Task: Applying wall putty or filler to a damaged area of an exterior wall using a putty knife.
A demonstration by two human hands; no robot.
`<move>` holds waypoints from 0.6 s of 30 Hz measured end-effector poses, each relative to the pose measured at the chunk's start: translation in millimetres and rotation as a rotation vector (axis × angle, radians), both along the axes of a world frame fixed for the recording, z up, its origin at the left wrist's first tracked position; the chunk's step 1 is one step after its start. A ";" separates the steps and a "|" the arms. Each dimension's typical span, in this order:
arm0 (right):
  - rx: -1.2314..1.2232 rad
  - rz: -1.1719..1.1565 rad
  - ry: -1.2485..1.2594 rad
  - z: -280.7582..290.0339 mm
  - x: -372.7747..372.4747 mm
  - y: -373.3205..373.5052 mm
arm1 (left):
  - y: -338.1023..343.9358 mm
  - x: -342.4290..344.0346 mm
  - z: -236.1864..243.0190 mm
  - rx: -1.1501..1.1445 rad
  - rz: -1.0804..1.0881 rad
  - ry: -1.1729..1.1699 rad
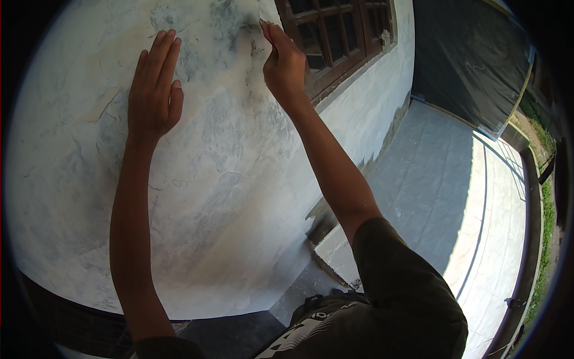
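Observation:
My left hand (154, 90) lies flat against the patchy white and grey wall (197, 137), its fingers stretched upward and the thumb a little apart. To its right, my right hand (285, 69) is raised beside the window frame, closed on a thin reddish folded sheet (266, 33) that looks like sandpaper. Only one edge of the sheet shows at the fingertips, against the wall; the rest is hidden by the hand. Around it the wall has dark smudges and rough, uneven patches.
A brown wooden window (335, 36) with small panes is set in the wall at the upper right. Beyond it hangs dark plastic sheeting (472, 66). Below lies a tiled floor (418, 179), partly sunlit. A white block-like object (338, 257) sits by the wall's base.

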State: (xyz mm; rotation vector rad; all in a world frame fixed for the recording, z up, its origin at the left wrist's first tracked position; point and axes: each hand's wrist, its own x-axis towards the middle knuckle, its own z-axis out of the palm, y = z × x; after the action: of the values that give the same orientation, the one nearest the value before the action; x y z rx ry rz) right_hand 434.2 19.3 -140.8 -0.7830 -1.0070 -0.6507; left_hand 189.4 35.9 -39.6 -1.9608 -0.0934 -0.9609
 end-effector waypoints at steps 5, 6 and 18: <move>-0.134 -0.002 -0.174 -60.6 -29.8 26.5 | 2.3 -3.2 0.1 -0.005 0.027 -0.005; -0.150 0.027 -0.195 -84.0 -42.4 18.6 | 1.9 -5.7 1.2 0.002 0.038 0.002; -0.501 0.959 0.952 -307.8 -81.7 -131.1 | -2.2 -0.8 -3.8 -0.026 0.077 0.062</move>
State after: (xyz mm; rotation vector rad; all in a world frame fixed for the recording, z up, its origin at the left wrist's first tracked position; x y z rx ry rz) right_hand 352.4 -111.8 -448.7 -0.7893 -0.5203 0.7877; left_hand 188.6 33.7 -43.4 -1.9945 -0.1462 -0.8524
